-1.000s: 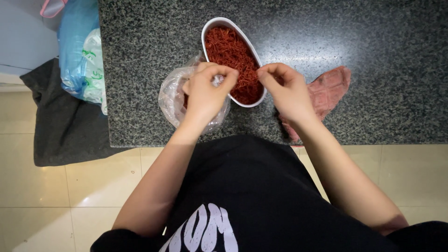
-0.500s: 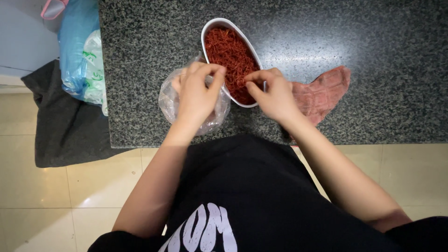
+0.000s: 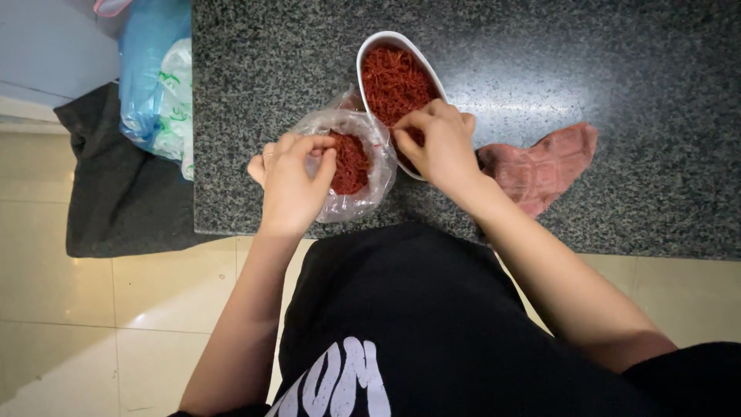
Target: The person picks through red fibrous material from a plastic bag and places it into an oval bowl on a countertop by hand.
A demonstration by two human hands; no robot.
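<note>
Speckled dark granite worktop [image 3: 617, 69] fills the upper frame; pale tiled floor [image 3: 93, 324] lower left. A dark cloth [image 3: 116, 193] and blue plastic bags [image 3: 154, 85] lie at the upper left edge, off the worktop. A pink rag [image 3: 548, 162] lies right of centre.

White oval dish [image 3: 386, 38] at upper centre, heaped with fine red shreds [image 3: 394, 77] — dry-looking, threadlike, surely very light and loose; best taken in small pinches from above, likely to scatter or cling.

Clear plastic bag [image 3: 370, 181] just left of the dish, touching it, mouth open, more red shreds inside. Thin film, soft, crinkly, no stiffness — hold it by the rolled rim.

Left hand [image 3: 289, 181] at the bag's left rim, fingers pinched together on the film. Right hand [image 3: 440, 147] over the dish's near end, fingertips drawn together on a tuft of shreds.
</note>
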